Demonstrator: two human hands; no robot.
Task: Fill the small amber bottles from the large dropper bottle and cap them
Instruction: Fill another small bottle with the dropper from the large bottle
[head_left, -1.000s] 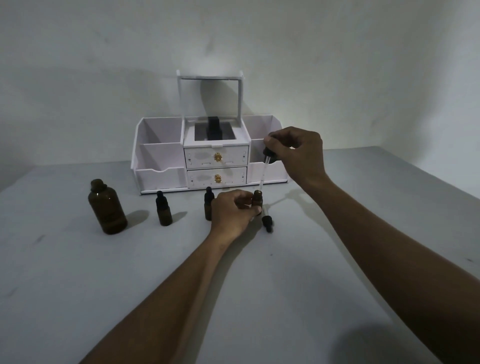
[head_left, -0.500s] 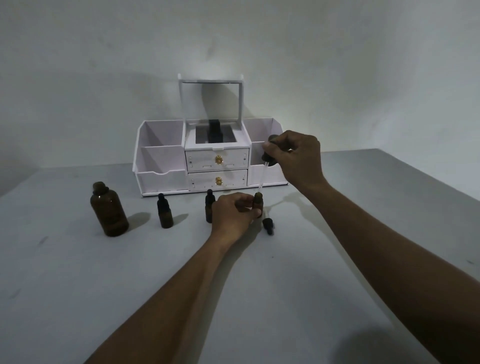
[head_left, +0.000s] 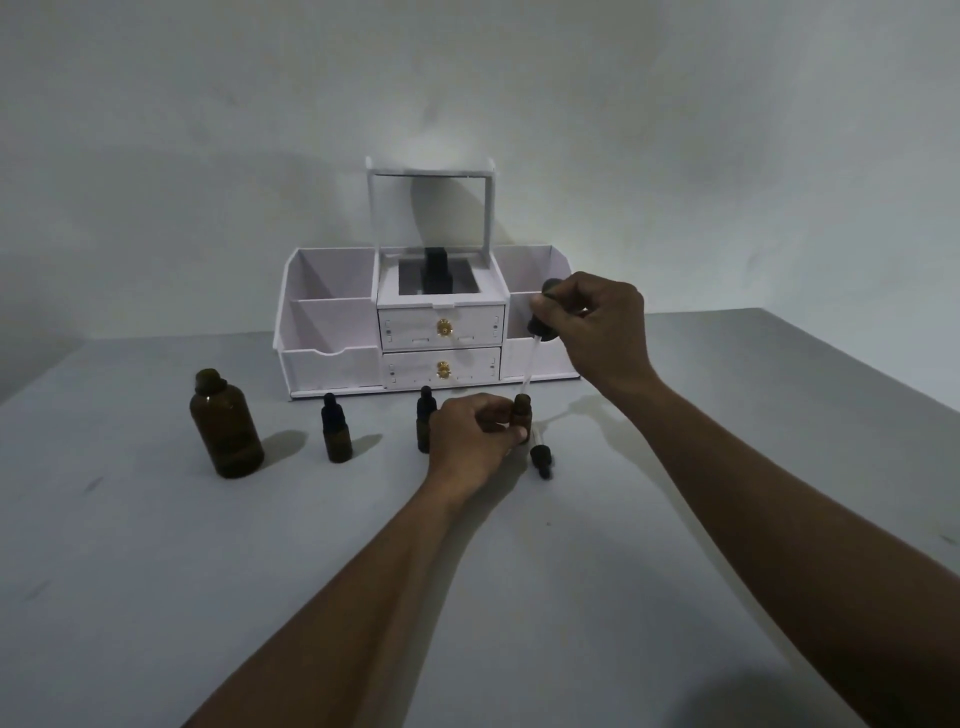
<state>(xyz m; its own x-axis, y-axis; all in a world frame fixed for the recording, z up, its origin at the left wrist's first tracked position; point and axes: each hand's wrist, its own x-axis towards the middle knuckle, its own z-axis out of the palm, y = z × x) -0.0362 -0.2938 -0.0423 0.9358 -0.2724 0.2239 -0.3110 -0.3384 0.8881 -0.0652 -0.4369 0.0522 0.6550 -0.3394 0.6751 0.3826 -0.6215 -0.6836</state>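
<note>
The left hand (head_left: 472, 441) is gripping a small, round, uncapped amber glass bottle (head_left: 522, 417) that is standing on the table, fingers and thumb curled round its body. The right hand (head_left: 597, 332) is pinching the black rubber bulb of a large dropper (head_left: 541, 326), whose thin clear glass tube is slanting down to the bottle's mouth. A small black dropper cap (head_left: 540, 458) is lying just beside the bottle. Two capped small amber bottles (head_left: 335, 434) are standing to the left, and further left the large, smooth amber bottle (head_left: 227, 426) is standing open. A matt grey table (head_left: 156, 571) is bearing everything, with a white plastic drawer organiser (head_left: 332, 322) and its mirror against a plain pale wall.
</note>
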